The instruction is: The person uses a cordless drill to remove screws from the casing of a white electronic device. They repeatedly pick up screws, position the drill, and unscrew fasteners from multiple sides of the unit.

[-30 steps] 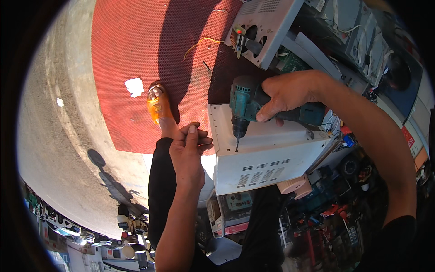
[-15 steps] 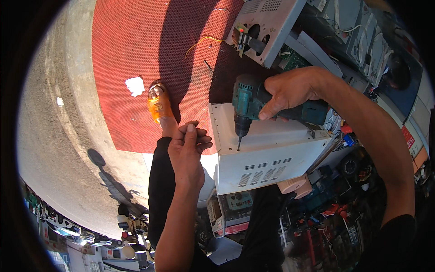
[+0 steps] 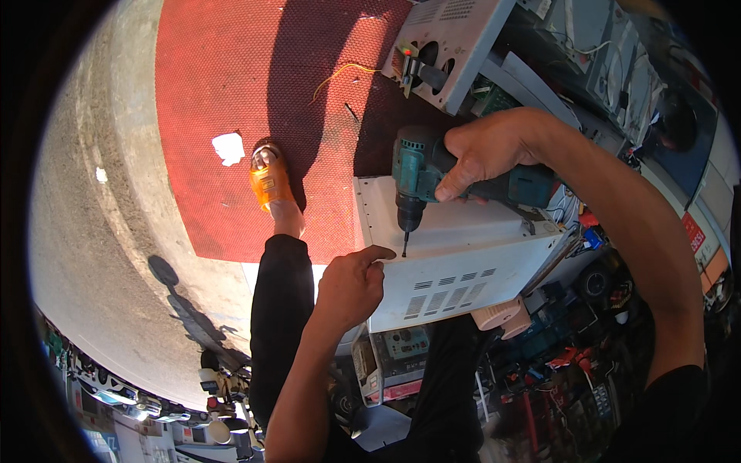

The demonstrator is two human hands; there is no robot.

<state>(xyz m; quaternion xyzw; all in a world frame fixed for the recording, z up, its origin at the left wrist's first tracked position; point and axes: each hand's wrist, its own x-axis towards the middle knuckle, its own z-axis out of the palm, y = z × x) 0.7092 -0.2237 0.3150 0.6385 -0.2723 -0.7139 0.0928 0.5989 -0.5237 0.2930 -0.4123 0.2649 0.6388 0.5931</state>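
Note:
My right hand [image 3: 490, 158] is closed round the grip of a teal and black cordless drill [image 3: 417, 166]. The drill points down, and the tip of its thin bit [image 3: 405, 245] meets the top edge of a white metal appliance case [image 3: 463, 282] with vent slots in its near side. At the case's left corner is my left hand [image 3: 351, 287]. Its index finger reaches over the edge close to the bit, while the other fingers curl in against the corner. Whether anything small is under those fingers is hidden.
A grey metal chassis [image 3: 455, 46] with a small circuit board stands beyond the case on a red mat [image 3: 224, 92]. My foot in an orange sandal [image 3: 268, 184] is on the mat. Cluttered tools and parts [image 3: 556, 370] lie at the right, near a pale pink round part [image 3: 498, 315].
My left hand has moved right and down from beside the case onto its corner, its index finger now stretched toward the bit. The drill stays almost in place.

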